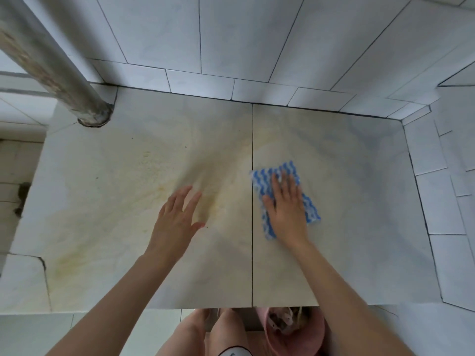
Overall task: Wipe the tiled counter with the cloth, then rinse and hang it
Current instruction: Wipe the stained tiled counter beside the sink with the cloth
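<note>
- While the right hand [286, 206] lies flat on the cloth [284, 199] with its fingers straight and pressing down, the step in hand seems to be the wiping; rinsing and hanging are not yet begun.
- The cloth, blue and white with a wavy pattern, lies on the right tile of the counter [359, 227], just beside the dark joint [252, 253] between the two big tiles.
- The left hand [177, 219] is spread, fingers straight and a little apart, over the left tile; I cannot tell if it touches the surface. It holds nothing.
- Yellowish stains [154, 173] show on the left tile, well apart from the cloth, so much of the wiping looks still to do.
- For the next move, I judge the cloth must be pushed across the joint toward the stains, with firm and even pressure so it does not fold under the palm.
- No tap and no hanging place is visible.
</note>
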